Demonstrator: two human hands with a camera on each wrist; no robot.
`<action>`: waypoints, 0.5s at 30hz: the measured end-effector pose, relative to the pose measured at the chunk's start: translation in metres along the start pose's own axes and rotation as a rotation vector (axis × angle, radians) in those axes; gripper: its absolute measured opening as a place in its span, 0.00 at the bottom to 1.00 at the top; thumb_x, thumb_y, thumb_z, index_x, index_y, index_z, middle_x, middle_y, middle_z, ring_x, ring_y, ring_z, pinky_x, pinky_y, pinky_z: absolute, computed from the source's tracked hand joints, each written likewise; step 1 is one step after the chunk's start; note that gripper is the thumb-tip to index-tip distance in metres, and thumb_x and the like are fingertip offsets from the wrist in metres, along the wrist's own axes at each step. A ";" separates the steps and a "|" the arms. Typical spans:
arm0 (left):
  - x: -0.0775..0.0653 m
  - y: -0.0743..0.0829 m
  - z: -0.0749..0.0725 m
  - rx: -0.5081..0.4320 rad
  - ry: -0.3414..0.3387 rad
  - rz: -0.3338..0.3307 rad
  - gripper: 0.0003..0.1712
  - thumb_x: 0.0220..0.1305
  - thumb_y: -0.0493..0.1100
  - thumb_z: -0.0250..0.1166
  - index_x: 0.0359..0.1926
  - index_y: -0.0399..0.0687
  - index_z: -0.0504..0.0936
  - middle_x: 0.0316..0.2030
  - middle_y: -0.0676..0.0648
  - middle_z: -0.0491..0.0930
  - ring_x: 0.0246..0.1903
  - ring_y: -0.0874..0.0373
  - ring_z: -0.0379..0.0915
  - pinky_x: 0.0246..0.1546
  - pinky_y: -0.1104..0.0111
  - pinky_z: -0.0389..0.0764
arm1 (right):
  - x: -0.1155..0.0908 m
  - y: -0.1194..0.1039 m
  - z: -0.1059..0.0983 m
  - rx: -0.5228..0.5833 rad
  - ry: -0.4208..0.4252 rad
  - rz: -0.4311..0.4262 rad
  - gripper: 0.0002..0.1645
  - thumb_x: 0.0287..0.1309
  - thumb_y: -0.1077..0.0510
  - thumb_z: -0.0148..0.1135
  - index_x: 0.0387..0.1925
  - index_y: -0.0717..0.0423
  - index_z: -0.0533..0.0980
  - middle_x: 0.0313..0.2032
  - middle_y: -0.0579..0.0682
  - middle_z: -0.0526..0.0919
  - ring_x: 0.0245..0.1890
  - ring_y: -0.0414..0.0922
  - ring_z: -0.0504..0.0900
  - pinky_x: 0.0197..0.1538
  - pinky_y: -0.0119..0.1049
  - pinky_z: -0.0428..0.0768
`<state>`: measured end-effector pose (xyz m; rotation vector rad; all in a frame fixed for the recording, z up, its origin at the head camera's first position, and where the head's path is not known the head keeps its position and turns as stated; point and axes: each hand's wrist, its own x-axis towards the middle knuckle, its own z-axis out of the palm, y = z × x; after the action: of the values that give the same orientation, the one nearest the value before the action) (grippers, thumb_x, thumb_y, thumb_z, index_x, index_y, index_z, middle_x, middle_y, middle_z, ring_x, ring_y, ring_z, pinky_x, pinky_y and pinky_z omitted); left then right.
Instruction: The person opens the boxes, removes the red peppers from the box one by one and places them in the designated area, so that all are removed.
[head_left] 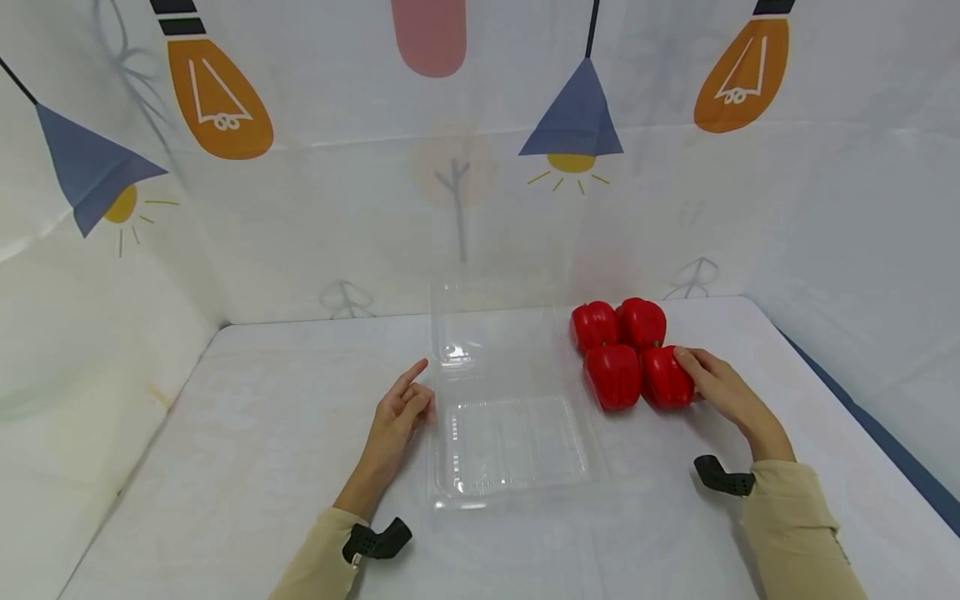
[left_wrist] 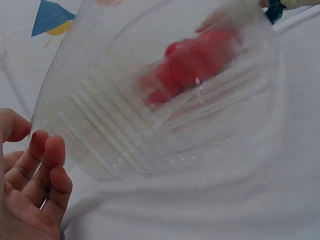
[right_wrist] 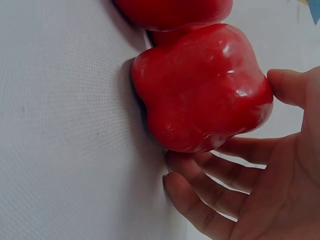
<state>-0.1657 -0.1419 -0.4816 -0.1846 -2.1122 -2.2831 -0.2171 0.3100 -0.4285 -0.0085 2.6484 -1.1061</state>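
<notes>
A clear plastic clamshell box (head_left: 517,446) lies unfolded on the white table, with nothing in it. My left hand (head_left: 397,412) is at its left side; in the left wrist view the thumb and fingertips pinch the clear edge. To the right of the box, several glossy red bell peppers sit close together in two rows. My right hand (head_left: 722,390) holds the front right bell pepper (head_left: 666,379), thumb on top and fingers along its outer side. In the right wrist view this bell pepper (right_wrist: 205,90) rests against the white cloth, touching its neighbour.
The white cloth-covered table (head_left: 285,400) ends at a back wall sheet (head_left: 337,225) printed with lamps and bulbs. Side sheets stand left and right. A black wrist mount (head_left: 377,540) sits on the left sleeve, another mount (head_left: 722,477) on the right.
</notes>
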 end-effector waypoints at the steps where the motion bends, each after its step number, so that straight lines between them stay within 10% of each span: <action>1: 0.000 0.000 0.000 -0.003 0.000 -0.001 0.30 0.69 0.38 0.54 0.70 0.47 0.60 0.29 0.51 0.72 0.27 0.63 0.69 0.33 0.77 0.74 | 0.000 0.000 0.000 -0.001 0.000 -0.003 0.48 0.67 0.32 0.30 0.69 0.70 0.49 0.61 0.71 0.61 0.55 0.63 0.66 0.51 0.51 0.77; 15: -0.001 0.001 -0.002 -0.018 -0.056 0.039 0.33 0.68 0.37 0.54 0.71 0.42 0.54 0.29 0.54 0.72 0.27 0.65 0.68 0.33 0.78 0.75 | 0.001 0.000 0.000 -0.012 0.001 -0.008 0.48 0.67 0.33 0.30 0.69 0.70 0.49 0.61 0.72 0.61 0.55 0.63 0.66 0.50 0.50 0.77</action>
<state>-0.1645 -0.1436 -0.4805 -0.2905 -2.0947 -2.3029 -0.2180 0.3100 -0.4284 -0.0204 2.6581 -1.0929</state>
